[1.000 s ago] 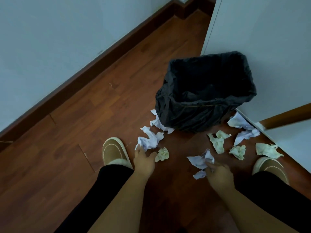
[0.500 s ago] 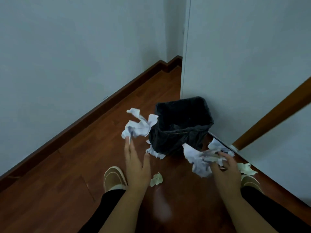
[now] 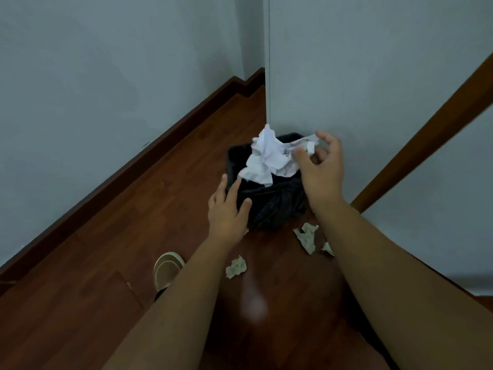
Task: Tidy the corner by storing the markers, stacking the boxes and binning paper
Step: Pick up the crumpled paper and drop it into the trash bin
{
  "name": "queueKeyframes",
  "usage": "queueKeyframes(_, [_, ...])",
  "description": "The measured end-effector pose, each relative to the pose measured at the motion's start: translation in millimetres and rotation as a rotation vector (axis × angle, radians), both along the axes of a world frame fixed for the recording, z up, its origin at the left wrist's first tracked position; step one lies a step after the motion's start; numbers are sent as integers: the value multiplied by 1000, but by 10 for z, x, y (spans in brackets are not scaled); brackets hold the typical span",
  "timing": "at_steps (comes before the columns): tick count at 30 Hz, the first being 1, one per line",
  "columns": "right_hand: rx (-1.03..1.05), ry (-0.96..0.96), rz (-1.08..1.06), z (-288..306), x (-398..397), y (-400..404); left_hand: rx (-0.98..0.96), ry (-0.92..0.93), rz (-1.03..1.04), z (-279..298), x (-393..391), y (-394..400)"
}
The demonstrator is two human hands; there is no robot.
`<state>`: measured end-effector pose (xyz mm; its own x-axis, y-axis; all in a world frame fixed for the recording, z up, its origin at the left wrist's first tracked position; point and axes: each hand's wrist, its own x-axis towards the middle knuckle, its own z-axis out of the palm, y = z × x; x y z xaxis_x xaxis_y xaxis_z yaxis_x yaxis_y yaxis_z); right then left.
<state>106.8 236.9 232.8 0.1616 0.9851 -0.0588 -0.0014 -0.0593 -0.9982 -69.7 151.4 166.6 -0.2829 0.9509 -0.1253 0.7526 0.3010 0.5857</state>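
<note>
While the binning step was under way, a bundle of crumpled white paper (image 3: 269,158) sat above the open mouth of the black-lined waste bin (image 3: 269,206) that stood against the pale wall (image 3: 373,76) in the corner of the red-brown wooden floor (image 3: 133,249).

Hand state:
- The right hand (image 3: 320,169) was over the bin, its thumb and forefinger pinching the right edge of the white paper. Whether the grip was about to release could not be told.
- The left hand (image 3: 229,209) was below and to the left of the paper, fingers spread and straight, holding nothing. It was in front of the bin's near wall; contact with the liner could not be confirmed.

Progress, as a judgement:
- Binning: partly done. The white bundle was positioned for release but was not yet inside the bin.
- Remaining paper: one greenish crumpled scrap (image 3: 236,267) lay on the floor between the forearms, and further greenish scraps (image 3: 306,236) lay just beside the bin's right base, partly hidden by the right forearm.
- Markers and boxes: none was in view, so the state of those two steps could not be assessed.

One beige shoe (image 3: 168,268) rested on the floor to the left.
</note>
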Motion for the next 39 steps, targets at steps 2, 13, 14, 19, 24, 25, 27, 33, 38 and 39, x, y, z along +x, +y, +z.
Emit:
queueKeyframes(2, [16, -142, 10, -100, -19, 49, -30, -34, 65, -141, -58, -156])
queueKeyframes(13, [-290, -665, 119, -1731, 564, -262, -864, 104, 73, -1434, -280, -926])
queueKeyframes(14, [-311, -673, 212, -1957, 580, -318, -871, 96, 43, -1443, -233, -928])
queueKeyframes(19, [-526, -866, 563, -2819, 596, -346, -854, 120, -184, -1819, -216, -720])
queueKeyframes(24, [-712, -896, 769, -3150, 552, -196, -981, 226, -313, -2277, -155, -611])
queueKeyframes(25, [-730, -884, 785, -3216, 546, -188, -1032, 223, -319, -2323, -128, -622])
queueKeyframes(27, [-813, -873, 784, -3294, 514, -212, -1126, 195, -327, -2378, -85, -662])
queueKeyframes(33, [-890, -865, 735, -3287, 520, -342, -1137, 65, -135, -2367, 82, -717])
queueKeyframes(38, [-744, -845, 688, -3098, 516, -364, -599, -54, 130, -2149, 135, -671])
queueKeyframes(39, [-695, -880, 669, -3060, 522, -367, -482, -107, 178, -2106, 137, -682])
